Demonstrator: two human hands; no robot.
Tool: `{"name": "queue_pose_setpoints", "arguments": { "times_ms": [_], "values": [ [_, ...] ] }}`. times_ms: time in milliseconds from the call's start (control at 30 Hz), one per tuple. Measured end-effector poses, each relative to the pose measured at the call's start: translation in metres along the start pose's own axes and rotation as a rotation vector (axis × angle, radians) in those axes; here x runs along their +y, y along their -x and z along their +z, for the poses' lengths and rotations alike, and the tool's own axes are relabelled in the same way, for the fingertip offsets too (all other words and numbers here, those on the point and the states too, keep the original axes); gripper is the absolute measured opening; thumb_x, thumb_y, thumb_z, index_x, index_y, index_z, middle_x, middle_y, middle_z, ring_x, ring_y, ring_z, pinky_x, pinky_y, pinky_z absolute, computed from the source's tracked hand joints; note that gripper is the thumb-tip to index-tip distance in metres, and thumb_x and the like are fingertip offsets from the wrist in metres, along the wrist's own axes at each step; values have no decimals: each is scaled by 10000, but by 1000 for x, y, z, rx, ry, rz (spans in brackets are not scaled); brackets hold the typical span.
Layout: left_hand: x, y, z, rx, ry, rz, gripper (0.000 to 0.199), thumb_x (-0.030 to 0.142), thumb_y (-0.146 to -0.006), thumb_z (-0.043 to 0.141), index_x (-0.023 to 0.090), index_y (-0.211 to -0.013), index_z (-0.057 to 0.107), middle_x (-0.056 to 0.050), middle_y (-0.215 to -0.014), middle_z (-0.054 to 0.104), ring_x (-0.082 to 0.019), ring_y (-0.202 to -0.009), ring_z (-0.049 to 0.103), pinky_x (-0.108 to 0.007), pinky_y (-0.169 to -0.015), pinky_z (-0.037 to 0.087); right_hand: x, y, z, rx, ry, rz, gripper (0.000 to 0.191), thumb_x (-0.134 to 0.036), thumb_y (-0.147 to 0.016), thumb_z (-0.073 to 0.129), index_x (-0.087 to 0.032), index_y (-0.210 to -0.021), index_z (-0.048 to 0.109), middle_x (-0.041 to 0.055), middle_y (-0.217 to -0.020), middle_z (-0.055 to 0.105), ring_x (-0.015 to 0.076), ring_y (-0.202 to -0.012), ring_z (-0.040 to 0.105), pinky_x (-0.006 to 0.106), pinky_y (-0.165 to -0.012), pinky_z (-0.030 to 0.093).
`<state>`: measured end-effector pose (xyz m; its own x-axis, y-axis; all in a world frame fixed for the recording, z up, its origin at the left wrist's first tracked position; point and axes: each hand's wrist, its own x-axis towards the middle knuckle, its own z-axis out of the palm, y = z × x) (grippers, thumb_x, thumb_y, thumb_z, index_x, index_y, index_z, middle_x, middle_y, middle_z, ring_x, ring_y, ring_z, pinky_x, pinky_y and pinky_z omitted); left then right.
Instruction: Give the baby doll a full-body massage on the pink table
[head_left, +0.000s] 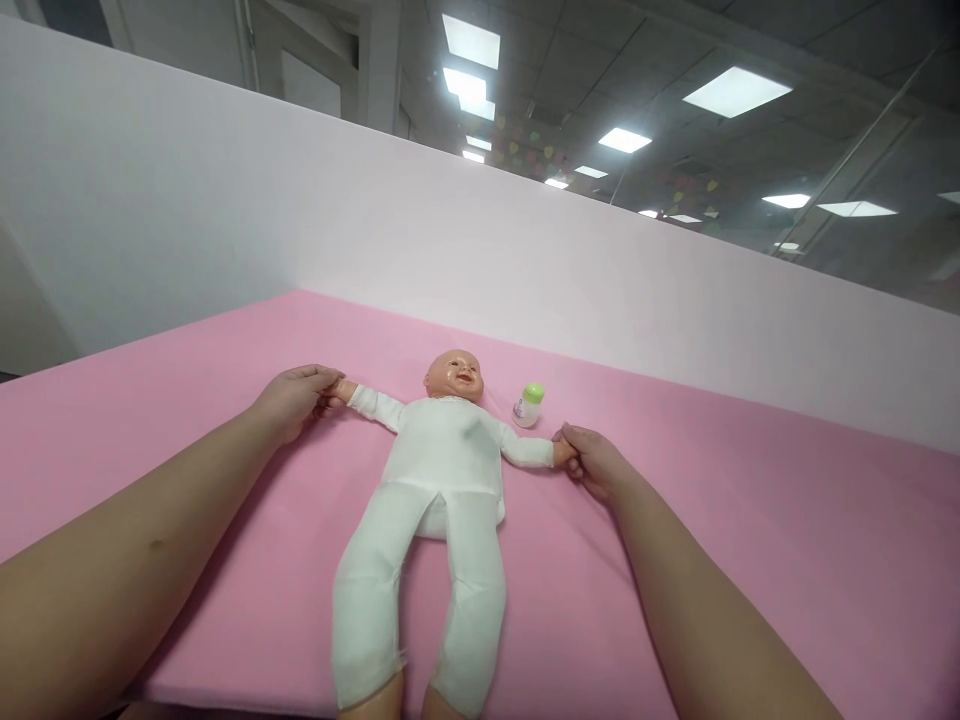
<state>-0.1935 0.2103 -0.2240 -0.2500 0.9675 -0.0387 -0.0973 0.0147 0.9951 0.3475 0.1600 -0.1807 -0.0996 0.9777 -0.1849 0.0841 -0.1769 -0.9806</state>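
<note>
**Both hands held a doll's arms out on a pink mat**

A doll (442, 470) in white clothes lay face up on the pink mat (750, 520), feet toward the near edge. The left hand (294, 400) gripped one doll hand, the right hand (592, 462) the other, arms spread. A small green-capped bottle (529, 405) stood just beside the doll's head.

A pink padded table (750, 520) fills the lower part of the view, its surface smooth and even. Behind it runs a plain pale partition wall (375, 220), white shading to faint pink. Above the wall, a dark tiled ceiling (600, 60) carries rows of bright rectangular light panels (736, 91), and small coloured heart shapes (525, 140) hang far back.
</note>
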Motion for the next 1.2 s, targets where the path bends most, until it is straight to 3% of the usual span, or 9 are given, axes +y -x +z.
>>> {"name": "queue_pose_setpoints", "arguments": {
  "times_ms": [133, 267, 467, 567, 733, 900, 1033, 1200],
  "values": [
    [-1, 0, 2, 21, 15, -4, 391, 294, -709, 791, 154, -1071, 745, -87, -756, 699, -203, -595, 660, -293, -507, 548, 4, -5, -5, 24, -49, 15, 262, -388, -880, 698, -153, -993, 719, 1, -638, 538, 75, -489, 376, 195, -439, 306],
    [-3, -2, 1, 15, 41, 4, 452, 221, -677, 798, 143, -1116, 721, -86, -797, 711, -204, -612, 679, -305, -552, 585, 8, -10, -13, 8, -124, 18, 383, -308, -818, 731, -173, -1176, 713, 27, -766, 616, 79, -532, 431, 200, -471, 378],
    [-8, -3, 1, 12, 31, 8, 461, 240, -709, 802, 133, -1146, 704, -108, -867, 729, -192, -628, 682, -305, -591, 598, 10, -10, -17, -70, -159, 13, 326, -270, -771, 771, -147, -1069, 726, 54, -822, 642, 96, -601, 494, 206, -514, 429],
    [-8, 0, 3, 7, 7, 22, 432, 260, -706, 813, 137, -1108, 715, -113, -884, 736, -198, -644, 688, -307, -607, 597, 10, -8, -15, -92, -138, -6, 281, -296, -755, 835, -167, -955, 685, 23, -762, 615, 87, -579, 481, 197, -499, 399],
    [-6, 7, 3, -12, -72, 76, 372, 403, -701, 874, 155, -947, 745, -90, -789, 708, -181, -604, 642, -263, -534, 523, 13, -9, -11, -77, -88, -30, 390, -412, -752, 886, -189, -807, 572, -15, -653, 550, 82, -515, 429, 194, -441, 312],
    [-5, 9, 4, 12, -94, 80, 429, 504, -732, 847, 158, -974, 769, -104, -822, 715, -179, -595, 623, -270, -517, 507, 15, -15, -9, 8, -82, -25, 321, -478, -884, 736, -169, -919, 655, 29, -751, 612, 72, -512, 411, 197, -426, 325],
    [-5, 5, 5, 0, -103, 46, 404, 411, -748, 787, 135, -1042, 768, -134, -872, 735, -209, -629, 661, -314, -567, 560, 14, -17, -11, 43, -103, -2, 242, -310, -855, 719, -190, -1059, 670, 26, -764, 611, 86, -522, 453, 203, -438, 383],
    [-7, 3, 3, -29, -54, 27, 505, 299, -698, 772, 120, -1168, 728, -139, -914, 743, -219, -659, 691, -345, -631, 593, 10, -11, -15, -39, -149, 20, 389, -152, -763, 702, -193, -1149, 681, 65, -863, 670, 126, -593, 554, 245, -509, 480]
  ]
}}
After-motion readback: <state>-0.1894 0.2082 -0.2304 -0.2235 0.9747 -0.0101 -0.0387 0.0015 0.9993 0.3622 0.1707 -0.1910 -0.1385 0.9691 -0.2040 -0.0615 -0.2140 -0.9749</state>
